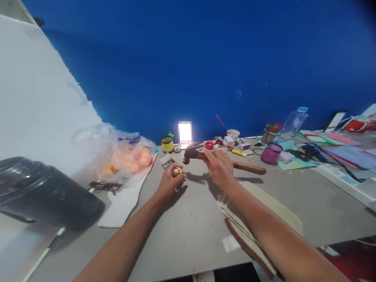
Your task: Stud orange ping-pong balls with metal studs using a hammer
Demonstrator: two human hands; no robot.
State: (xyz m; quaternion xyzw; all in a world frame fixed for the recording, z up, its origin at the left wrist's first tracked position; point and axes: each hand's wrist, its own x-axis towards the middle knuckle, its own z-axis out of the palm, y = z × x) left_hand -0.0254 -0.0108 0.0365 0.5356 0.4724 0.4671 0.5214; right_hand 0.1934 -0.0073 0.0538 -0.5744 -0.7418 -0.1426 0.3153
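Observation:
My left hand (169, 182) is closed around a small orange ball (178, 171) with shiny metal pieces on its surface, just above the grey table. My right hand (221, 166) grips a hammer (249, 167) by its wooden handle near the head. The dark hammer head points left, slightly above and to the right of the ball and apart from it. Behind my left hand lies a small pack of shiny metal bits (168, 161). Under my right forearm are a pale sheet (273, 203) and a brown-edged strip of fabric (246, 243).
A dark jar (58, 196) and a plastic bag of orange balls (129, 160) stand at left, with glasses (105, 186) nearby. Along the blue wall are a yellow pot (167, 144), a white bowl (233, 134) and a clear bottle (293, 123). A power strip (340, 180) lies at right.

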